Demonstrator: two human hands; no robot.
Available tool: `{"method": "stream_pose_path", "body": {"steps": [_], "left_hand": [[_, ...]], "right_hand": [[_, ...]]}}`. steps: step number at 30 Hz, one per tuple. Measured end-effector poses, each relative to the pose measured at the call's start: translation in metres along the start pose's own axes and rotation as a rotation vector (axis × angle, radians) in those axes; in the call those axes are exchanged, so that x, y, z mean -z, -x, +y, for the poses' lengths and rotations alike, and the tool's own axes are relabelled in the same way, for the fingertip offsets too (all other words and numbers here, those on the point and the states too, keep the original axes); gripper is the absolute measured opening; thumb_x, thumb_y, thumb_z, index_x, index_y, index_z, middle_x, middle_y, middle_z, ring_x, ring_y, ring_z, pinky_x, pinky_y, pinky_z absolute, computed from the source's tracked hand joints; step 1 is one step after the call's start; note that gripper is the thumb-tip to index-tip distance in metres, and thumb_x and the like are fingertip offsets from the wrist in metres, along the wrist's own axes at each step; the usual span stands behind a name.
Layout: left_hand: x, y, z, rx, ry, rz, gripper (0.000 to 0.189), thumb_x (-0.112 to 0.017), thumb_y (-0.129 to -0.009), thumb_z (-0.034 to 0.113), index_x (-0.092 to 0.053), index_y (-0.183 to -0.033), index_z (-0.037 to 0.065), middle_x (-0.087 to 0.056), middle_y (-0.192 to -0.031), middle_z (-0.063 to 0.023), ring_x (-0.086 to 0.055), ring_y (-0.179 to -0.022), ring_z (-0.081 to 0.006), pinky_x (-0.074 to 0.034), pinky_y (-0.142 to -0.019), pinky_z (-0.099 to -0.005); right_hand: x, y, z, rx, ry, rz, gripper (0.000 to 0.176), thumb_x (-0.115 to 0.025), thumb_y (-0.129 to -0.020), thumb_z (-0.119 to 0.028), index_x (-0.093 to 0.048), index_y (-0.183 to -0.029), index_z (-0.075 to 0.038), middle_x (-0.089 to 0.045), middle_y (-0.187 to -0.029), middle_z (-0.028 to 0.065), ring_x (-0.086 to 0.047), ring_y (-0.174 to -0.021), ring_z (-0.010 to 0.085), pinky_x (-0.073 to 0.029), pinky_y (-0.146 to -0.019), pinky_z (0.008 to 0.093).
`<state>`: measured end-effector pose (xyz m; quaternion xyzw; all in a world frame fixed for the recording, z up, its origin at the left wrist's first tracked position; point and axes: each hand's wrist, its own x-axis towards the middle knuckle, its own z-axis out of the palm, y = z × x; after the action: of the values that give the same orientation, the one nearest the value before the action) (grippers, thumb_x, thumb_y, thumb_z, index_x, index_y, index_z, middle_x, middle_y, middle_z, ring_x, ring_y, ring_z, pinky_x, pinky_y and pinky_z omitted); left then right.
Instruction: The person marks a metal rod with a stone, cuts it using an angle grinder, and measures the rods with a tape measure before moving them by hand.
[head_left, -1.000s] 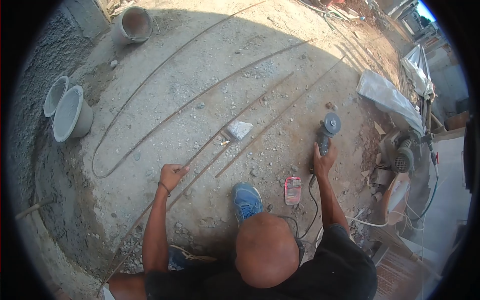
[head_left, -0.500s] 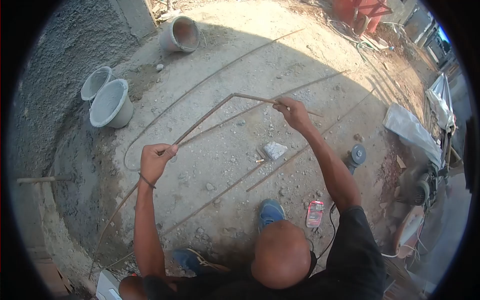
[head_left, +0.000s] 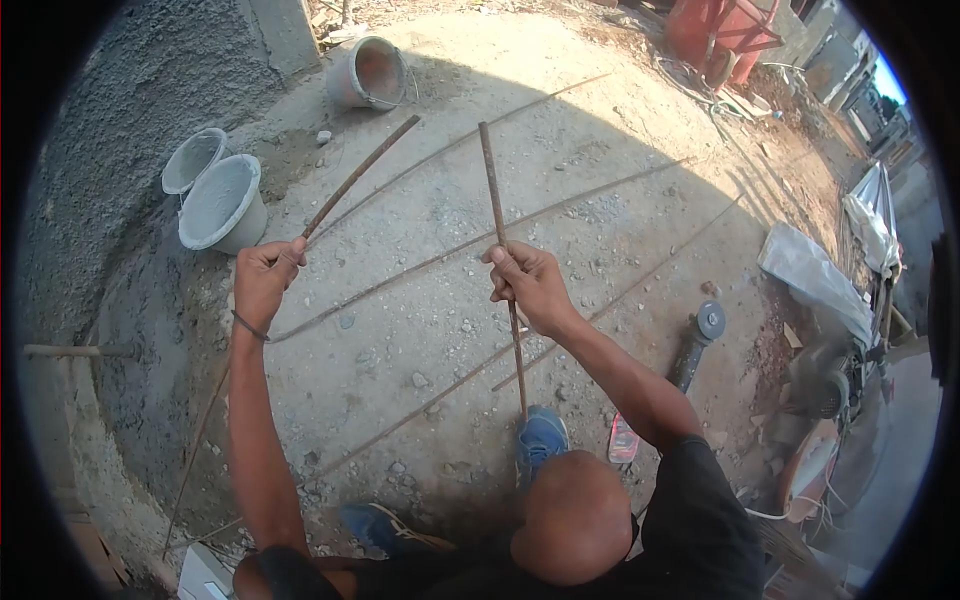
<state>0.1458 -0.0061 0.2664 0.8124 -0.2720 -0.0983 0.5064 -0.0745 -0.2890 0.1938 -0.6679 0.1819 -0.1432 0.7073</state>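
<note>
The left grip (head_left: 265, 280) is closed in a fist around one rod (head_left: 360, 175), raised above the ground (head_left: 400, 340). The rod passes through the fist: its far part points up and to the right, away from the person, and its near part slants down to the left towards the ground. The right grip (head_left: 530, 285) is closed around a second rod (head_left: 492, 180), also lifted. This one runs almost straight away from the person, its far tip ahead of the fist and its near end down by a blue shoe (head_left: 543, 435). The two grips are well apart, while the far tips of the two rods lean towards each other, near but not touching.

At least three more rods (head_left: 560, 205) lie flat on the ground, all slanting up to the right. One grinder (head_left: 700, 340) lies right of the right arm. Three buckets (head_left: 222, 205) sit to the left and ahead, two of them together, the third tipped over farther off.
</note>
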Motion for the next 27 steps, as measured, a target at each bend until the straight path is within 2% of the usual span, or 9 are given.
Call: {"method": "stream_pose_path", "body": {"steps": [3, 6, 10, 12, 15, 18, 21, 25, 27], "left_hand": [[0.001, 0.001, -0.001, 0.055, 0.017, -0.137, 0.038, -0.071, -0.088, 0.038, -0.069, -0.076, 0.001, -0.049, -0.055, 0.0044, -0.04, -0.05, -0.0039, -0.027, -0.046, -0.0233], [-0.022, 0.005, -0.023, 0.071, 0.072, -0.187, 0.029, -0.071, -0.089, 0.026, -0.07, -0.08, -0.001, -0.051, -0.057, 0.0036, -0.041, -0.052, -0.0044, -0.031, -0.048, -0.0235], [-0.068, 0.021, -0.072, 0.132, -0.054, -0.327, 0.023, -0.07, -0.086, 0.02, -0.071, -0.09, -0.003, -0.063, -0.069, -0.0029, -0.055, -0.062, -0.0092, -0.044, -0.057, -0.0262], [-0.1, 0.038, -0.095, 0.147, -0.099, -0.381, 0.019, -0.07, -0.084, 0.016, -0.071, -0.089, -0.002, -0.065, -0.068, -0.0047, -0.059, -0.064, -0.0112, -0.046, -0.059, -0.028], [-0.133, 0.071, -0.1, 0.232, -0.137, -0.454, 0.017, -0.069, -0.082, 0.016, -0.072, -0.089, 0.0, -0.067, -0.068, -0.0088, -0.061, -0.063, -0.0153, -0.048, -0.062, -0.0301], [-0.165, 0.105, -0.126, 0.106, -0.252, -0.416, 0.015, -0.067, -0.083, 0.016, -0.073, -0.091, 0.004, -0.068, -0.071, -0.0138, -0.065, -0.065, -0.0223, -0.05, -0.066, -0.0336], [-0.195, 0.137, -0.143, 0.187, -0.328, -0.521, 0.019, -0.062, -0.083, 0.013, -0.072, -0.097, 0.006, -0.068, -0.087, -0.0216, -0.067, -0.087, -0.0371, -0.051, -0.079, -0.0423], [-0.223, 0.164, -0.175, 0.164, -0.364, -0.454, 0.024, -0.059, -0.083, 0.009, -0.071, -0.104, 0.006, -0.067, -0.093, -0.0223, -0.065, -0.092, -0.0387, -0.05, -0.083, -0.0433], [-0.227, 0.174, -0.186, 0.011, -0.259, -0.254, 0.016, -0.056, -0.083, 0.003, -0.068, -0.093, 0.003, -0.066, -0.089, -0.023, -0.062, -0.089, -0.0417, -0.049, -0.081, -0.0469]], "right_hand": [[0.008, -0.005, -0.019, 0.158, -0.036, 0.109, 0.031, -0.057, -0.099, -0.029, -0.065, -0.105, 0.0, -0.051, -0.066, -0.0025, -0.048, -0.059, 0.0049, -0.048, -0.057, 0.0231], [0.036, 0.002, -0.065, 0.288, 0.232, 0.129, 0.025, -0.06, -0.097, -0.024, -0.069, -0.105, -0.003, -0.053, -0.068, -0.0017, -0.049, -0.064, 0.0063, -0.045, -0.062, 0.0239], [0.06, 0.012, -0.089, 0.361, 0.447, 0.073, 0.024, -0.066, -0.092, -0.019, -0.07, -0.109, -0.002, -0.058, -0.07, 0.0, -0.052, -0.066, 0.0076, -0.044, -0.061, 0.0266], [0.063, 0.015, -0.086, 0.431, 0.805, 0.091, 0.026, -0.07, -0.087, -0.015, -0.069, -0.111, -0.003, -0.061, -0.072, 0.0059, -0.055, -0.066, 0.0119, -0.045, -0.061, 0.0281], [0.051, 0.014, -0.082, 0.419, 0.995, 0.019, 0.027, -0.07, -0.087, -0.016, -0.069, -0.11, -0.004, -0.064, -0.076, 0.0129, -0.06, -0.067, 0.0214, -0.047, -0.064, 0.0313], [0.051, -0.002, -0.059, 0.346, 1.078, -0.109, 0.029, -0.063, -0.091, -0.015, -0.065, -0.118, -0.005, -0.065, -0.083, 0.0141, -0.063, -0.073, 0.0229, -0.048, -0.069, 0.0328], [0.043, -0.015, -0.036, 0.383, 1.117, -0.218, 0.03, -0.06, -0.091, -0.013, -0.064, -0.12, -0.006, -0.065, -0.087, 0.0162, -0.064, -0.078, 0.0298, -0.049, -0.071, 0.0376], [0.024, -0.023, -0.018, 0.457, 1.128, -0.319, 0.031, -0.059, -0.091, -0.012, -0.063, -0.121, -0.008, -0.065, -0.09, 0.0175, -0.063, -0.081, 0.0356, -0.048, -0.072, 0.0415], [0.014, -0.023, -0.015, 0.392, 1.22, -0.425, 0.033, -0.053, -0.087, -0.004, -0.064, -0.118, -0.009, -0.064, -0.094, 0.0194, -0.062, -0.089, 0.0372, -0.048, -0.079, 0.0437]]}}
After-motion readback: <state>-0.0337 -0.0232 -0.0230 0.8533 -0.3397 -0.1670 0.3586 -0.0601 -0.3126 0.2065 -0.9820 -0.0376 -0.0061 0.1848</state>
